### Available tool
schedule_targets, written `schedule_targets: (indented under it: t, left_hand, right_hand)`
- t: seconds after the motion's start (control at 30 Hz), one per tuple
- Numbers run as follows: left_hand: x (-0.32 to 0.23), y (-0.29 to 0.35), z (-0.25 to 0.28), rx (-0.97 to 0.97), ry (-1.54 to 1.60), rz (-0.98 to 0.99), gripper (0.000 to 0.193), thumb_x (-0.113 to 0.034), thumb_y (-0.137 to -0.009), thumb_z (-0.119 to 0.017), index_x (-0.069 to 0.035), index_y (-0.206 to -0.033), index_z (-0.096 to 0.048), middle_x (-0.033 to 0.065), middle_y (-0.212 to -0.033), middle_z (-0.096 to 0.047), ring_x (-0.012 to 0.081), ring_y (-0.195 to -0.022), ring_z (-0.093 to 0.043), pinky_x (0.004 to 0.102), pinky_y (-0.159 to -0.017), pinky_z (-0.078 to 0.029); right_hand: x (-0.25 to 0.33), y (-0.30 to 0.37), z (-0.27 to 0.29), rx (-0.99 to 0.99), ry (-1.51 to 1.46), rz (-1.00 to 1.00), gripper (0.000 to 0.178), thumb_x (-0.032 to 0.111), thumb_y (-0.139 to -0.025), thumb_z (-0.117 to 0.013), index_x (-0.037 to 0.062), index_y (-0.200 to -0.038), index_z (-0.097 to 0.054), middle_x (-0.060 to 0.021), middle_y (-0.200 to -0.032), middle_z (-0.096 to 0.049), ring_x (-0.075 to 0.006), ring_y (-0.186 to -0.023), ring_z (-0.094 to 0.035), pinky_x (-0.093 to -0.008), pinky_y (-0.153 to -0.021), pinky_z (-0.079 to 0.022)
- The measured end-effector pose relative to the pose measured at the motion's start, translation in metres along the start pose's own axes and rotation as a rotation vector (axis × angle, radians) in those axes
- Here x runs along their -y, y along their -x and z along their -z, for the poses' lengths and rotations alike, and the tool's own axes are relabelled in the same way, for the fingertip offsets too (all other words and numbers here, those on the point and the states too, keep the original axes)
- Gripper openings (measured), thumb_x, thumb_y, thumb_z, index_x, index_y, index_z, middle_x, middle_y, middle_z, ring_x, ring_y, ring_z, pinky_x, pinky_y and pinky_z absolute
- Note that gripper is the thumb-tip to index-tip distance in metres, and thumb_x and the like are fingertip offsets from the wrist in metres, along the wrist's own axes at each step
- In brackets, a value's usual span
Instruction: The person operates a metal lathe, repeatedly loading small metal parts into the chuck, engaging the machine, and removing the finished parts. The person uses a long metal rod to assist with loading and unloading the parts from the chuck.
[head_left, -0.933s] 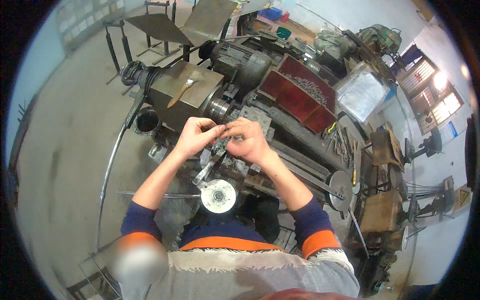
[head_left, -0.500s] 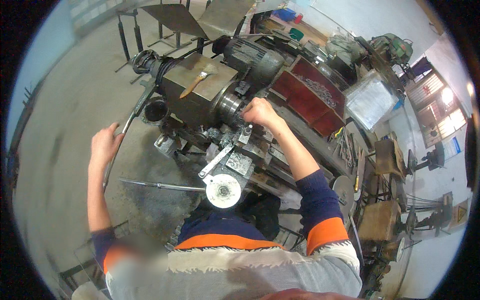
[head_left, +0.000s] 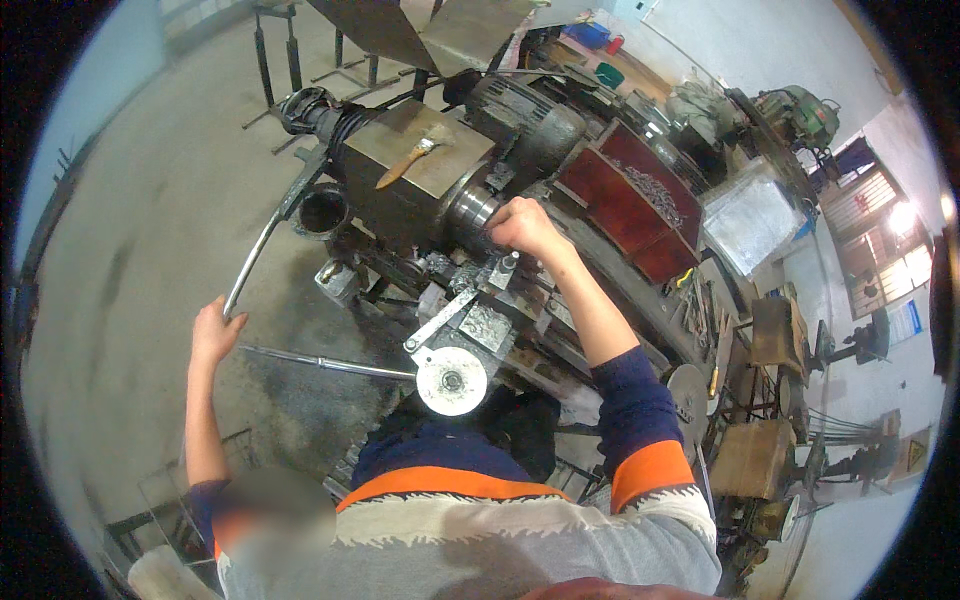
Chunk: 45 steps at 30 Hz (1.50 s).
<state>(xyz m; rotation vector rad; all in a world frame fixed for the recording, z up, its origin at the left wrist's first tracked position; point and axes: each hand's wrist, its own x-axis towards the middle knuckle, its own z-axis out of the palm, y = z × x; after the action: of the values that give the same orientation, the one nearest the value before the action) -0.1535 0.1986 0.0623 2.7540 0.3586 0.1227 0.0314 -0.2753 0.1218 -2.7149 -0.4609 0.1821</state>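
Note:
A small metal lathe stands in front of me, with a boxy headstock [head_left: 390, 145] and a shiny round chuck [head_left: 472, 210]. My right hand [head_left: 525, 228] is at the chuck's face, its fingers drawn together; whatever they hold is hidden. On the left, my left hand [head_left: 212, 335] is closed around the lower end of a long curved metal lever [head_left: 258, 252] that rises to the rear of the headstock. Nearer my body are a pale round handwheel disc [head_left: 452, 381], a long rod handle [head_left: 330, 364] pointing left from it, and a flat wrench-like bar [head_left: 440, 320] on the tool post.
A wooden-handled brush [head_left: 407, 165] lies on the headstock. Behind the lathe are a motor [head_left: 525, 120] and a red tray [head_left: 625, 205] of small metal parts. Hand tools [head_left: 700, 310] lie to the right, beside other machines. Metal stands [head_left: 275, 60] occupy the far left floor.
My left hand has moved down along the lever and closed on its end; before, its fingers were extended beside it. My right hand stays at the chuck. The whole view has shifted slightly.

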Motion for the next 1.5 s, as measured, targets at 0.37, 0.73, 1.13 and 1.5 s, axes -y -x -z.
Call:
schedule_targets:
  t: [0.37,0.73,1.13,1.5]
  left_hand:
    - [0.078,-0.079,0.03,-0.135,-0.491,0.182,0.017,-0.01,-0.071,-0.057,-0.006,-0.086,-0.065,0.0174,-0.086,-0.064,0.0335,-0.082,-0.062,0.0428,-0.071,-0.05]
    - [0.113,-0.175,0.027,-0.026,-0.281,0.332,0.037,-0.012,-0.077,-0.057,-0.011,-0.114,-0.058,0.0142,-0.114,-0.059,0.03,-0.105,-0.056,0.0391,-0.086,-0.045]
    - [-0.025,-0.157,-0.256,0.412,-0.08,-0.166,0.046,-0.022,-0.067,-0.07,-0.005,-0.108,-0.058,0.0167,-0.101,-0.062,0.0331,-0.097,-0.059,0.0418,-0.084,-0.047]
    - [-0.02,-0.153,-0.199,0.279,-0.299,-0.272,0.03,-0.022,-0.074,-0.064,-0.013,-0.102,-0.063,0.0127,-0.094,-0.064,0.0295,-0.089,-0.062,0.0414,-0.076,-0.049]
  right_hand:
    - [0.007,0.002,-0.004,-0.054,-0.025,-0.046,0.028,0.021,-0.055,-0.06,0.0049,-0.075,-0.07,-0.0173,-0.071,-0.064,-0.031,-0.067,-0.063,-0.0355,-0.066,-0.05]
    - [0.012,0.012,0.006,-0.098,-0.068,-0.003,0.028,0.02,-0.057,-0.06,0.006,-0.079,-0.07,-0.0176,-0.077,-0.064,-0.033,-0.074,-0.063,-0.0366,-0.071,-0.049]
    - [-0.062,0.187,0.055,-0.5,-0.025,-0.167,0.035,0.009,-0.057,-0.057,0.0047,-0.09,-0.068,-0.0153,-0.094,-0.064,-0.0261,-0.089,-0.061,-0.0323,-0.081,-0.047]
    - [-0.191,0.417,0.031,-0.571,-0.041,-0.875,0.032,0.012,-0.064,-0.06,-0.0004,-0.093,-0.068,-0.0178,-0.088,-0.067,-0.0241,-0.083,-0.064,-0.0307,-0.077,-0.047]
